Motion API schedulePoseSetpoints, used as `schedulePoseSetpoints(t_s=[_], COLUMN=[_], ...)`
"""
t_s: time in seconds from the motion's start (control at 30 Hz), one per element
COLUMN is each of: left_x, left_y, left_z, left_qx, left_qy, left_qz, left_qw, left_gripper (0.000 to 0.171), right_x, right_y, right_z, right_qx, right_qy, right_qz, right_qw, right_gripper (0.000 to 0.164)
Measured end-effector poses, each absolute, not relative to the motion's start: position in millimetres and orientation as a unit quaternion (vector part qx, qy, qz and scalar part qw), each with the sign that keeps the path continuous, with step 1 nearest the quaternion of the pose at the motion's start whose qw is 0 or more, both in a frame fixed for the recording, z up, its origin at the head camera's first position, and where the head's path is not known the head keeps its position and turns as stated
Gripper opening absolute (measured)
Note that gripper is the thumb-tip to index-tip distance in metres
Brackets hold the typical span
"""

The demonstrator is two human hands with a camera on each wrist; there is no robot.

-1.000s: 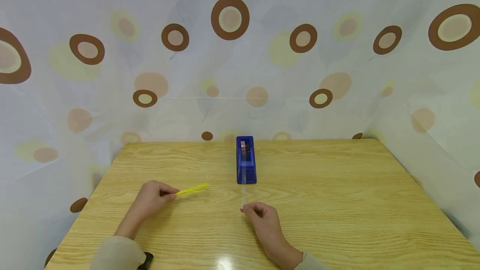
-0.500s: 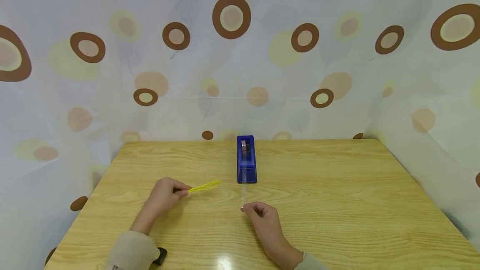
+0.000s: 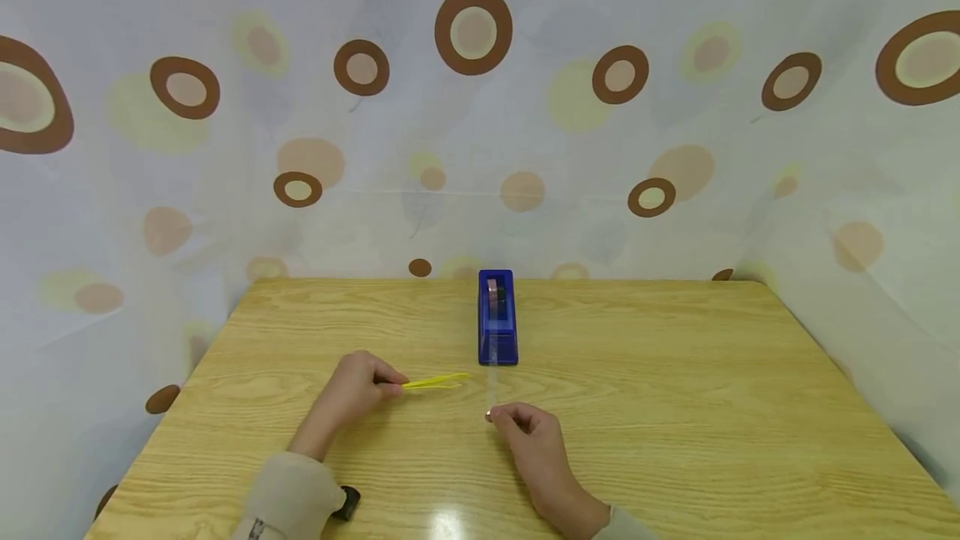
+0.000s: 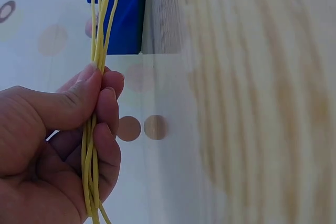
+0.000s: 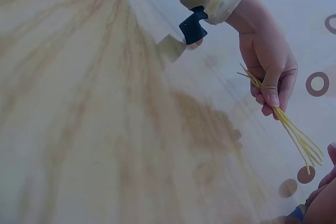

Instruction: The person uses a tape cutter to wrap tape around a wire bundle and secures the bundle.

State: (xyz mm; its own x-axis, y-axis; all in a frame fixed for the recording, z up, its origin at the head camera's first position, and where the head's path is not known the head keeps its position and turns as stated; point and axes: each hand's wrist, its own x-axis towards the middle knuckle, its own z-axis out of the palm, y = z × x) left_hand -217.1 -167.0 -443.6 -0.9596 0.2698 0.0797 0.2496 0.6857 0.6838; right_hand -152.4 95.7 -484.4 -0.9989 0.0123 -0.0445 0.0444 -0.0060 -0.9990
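My left hand [image 3: 358, 390] pinches a small bundle of thin yellow strands [image 3: 435, 382] between thumb and fingers. In the left wrist view the loose ends of the bundle [image 4: 102, 24] fan out past the thumb, and the rest runs down across the palm. My right hand [image 3: 536, 448] pinches the end of a clear tape strip [image 3: 492, 387], which stretches back to a blue tape dispenser [image 3: 508, 350] with a roll in it. The tips of the strands point at the strip from its left, a small gap apart. Only an edge of the right hand [image 5: 323, 203] shows in the right wrist view.
The dispenser stands near the back edge of a wood-grain table [image 3: 660, 407]. Behind the table and along its sides hangs a pale sheet [image 3: 570, 232] printed with brown rings and dots. A black band [image 5: 193, 26] sits at the left sleeve.
My left hand has moved right with the yellow strands, bringing their tips close to the tape strip. The right hand keeps its pinch on the tape and has stayed nearly still.
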Motion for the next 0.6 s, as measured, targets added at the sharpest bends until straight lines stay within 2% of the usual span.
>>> schedulePoseSetpoints(t_s=[0.23, 0.6], left_x=[-219, -224], left_y=[-156, -141], left_z=[-446, -450], left_qx=[0.125, 0.154], left_qy=[0.914, 0.907], left_qz=[0.386, 0.391], left_qw=[0.021, 0.029], left_gripper=[0.007, 0.007], right_x=[-152, -152], right_y=[95, 95], right_z=[-485, -481], right_qx=[0.025, 0.036], right_qy=[0.705, 0.701], right_qz=[-0.709, -0.712], right_qw=[0.011, -0.003], right_gripper=[0.021, 0.019])
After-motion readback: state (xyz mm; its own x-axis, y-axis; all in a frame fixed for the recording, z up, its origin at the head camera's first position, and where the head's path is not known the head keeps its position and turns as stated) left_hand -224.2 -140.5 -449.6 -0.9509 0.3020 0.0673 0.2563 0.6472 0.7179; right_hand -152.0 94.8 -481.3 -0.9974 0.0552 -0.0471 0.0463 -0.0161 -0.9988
